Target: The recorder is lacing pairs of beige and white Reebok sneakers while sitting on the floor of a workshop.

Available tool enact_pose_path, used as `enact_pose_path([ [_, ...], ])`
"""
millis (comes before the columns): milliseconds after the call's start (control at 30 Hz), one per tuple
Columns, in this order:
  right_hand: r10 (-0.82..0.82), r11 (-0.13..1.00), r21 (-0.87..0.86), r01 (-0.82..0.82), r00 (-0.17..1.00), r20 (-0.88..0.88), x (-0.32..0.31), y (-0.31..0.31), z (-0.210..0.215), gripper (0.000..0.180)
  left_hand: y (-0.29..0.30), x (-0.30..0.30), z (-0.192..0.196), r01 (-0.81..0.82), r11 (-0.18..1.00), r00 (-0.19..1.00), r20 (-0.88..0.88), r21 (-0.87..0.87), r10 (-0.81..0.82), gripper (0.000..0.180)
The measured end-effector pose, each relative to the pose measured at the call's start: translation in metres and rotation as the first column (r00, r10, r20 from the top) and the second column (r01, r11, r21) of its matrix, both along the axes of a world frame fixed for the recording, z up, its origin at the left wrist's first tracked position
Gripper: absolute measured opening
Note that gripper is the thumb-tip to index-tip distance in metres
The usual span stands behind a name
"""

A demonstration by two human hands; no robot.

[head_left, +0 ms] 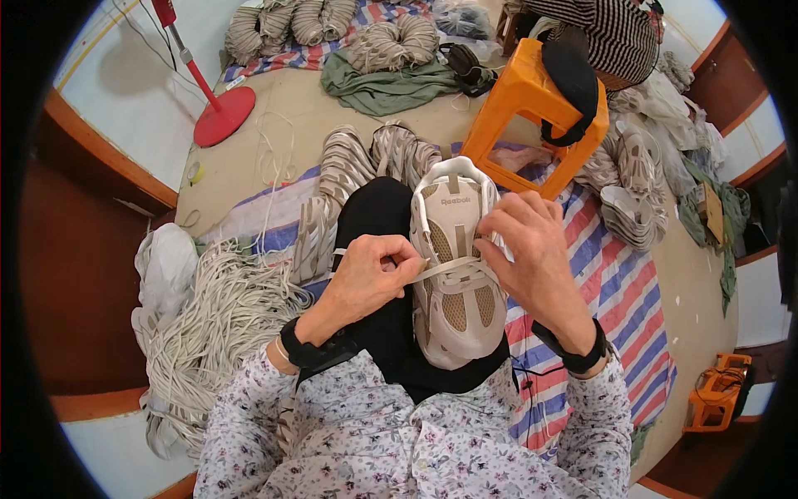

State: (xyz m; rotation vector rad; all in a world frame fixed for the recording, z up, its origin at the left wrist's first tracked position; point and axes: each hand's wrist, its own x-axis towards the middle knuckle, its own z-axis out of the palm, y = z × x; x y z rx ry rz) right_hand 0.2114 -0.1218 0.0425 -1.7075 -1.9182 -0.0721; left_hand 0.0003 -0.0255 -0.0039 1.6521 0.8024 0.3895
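A beige sneaker upper (455, 274) rests on my black-clad knee, toe toward me and tongue pointing away. A flat beige lace (434, 270) crosses its eyelets. My left hand (366, 274) pinches the lace's left end beside the shoe. On the shoe's right edge, near the upper eyelets, my right hand (528, 249) grips the shoe and lace. Both wrists wear black bands.
A heap of loose beige laces (216, 320) lies at my left on the floor. Rows of shoe uppers (349, 170) sit ahead on a striped sheet (619, 291). An orange plastic stool (524, 104) stands ahead right, a red fan base (223, 116) far left, more uppers (636, 187) at right.
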Motion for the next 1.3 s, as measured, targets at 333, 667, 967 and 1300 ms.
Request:
enact_pose_path([
  [333,0.188,0.978,-0.116,-0.175,0.976,0.114,-0.017,0.027,-0.008,0.007,0.008,0.017,-0.007,-0.045,0.991,0.996,0.081,0.123,0.036,0.016],
  [667,0.250,0.967,-0.057,-0.249,0.968,0.011,-0.018,0.007,-0.021,0.019,0.091,-0.013,0.062,-0.074,0.981,0.808,0.565,-0.181,0.166,0.081],
  [967,0.130,0.987,-0.057,-0.152,0.951,-0.281,-0.016,-0.003,-0.011,0.013,0.174,-0.019,0.041,-0.165,0.871,0.608,0.648,-0.462,0.459,0.101],
  [1300,0.116,0.992,0.006,-0.123,0.920,-0.375,-0.017,-0.002,-0.019,0.013,0.156,-0.015,0.025,-0.110,0.836,0.636,0.608,-0.538,0.475,0.099],
])
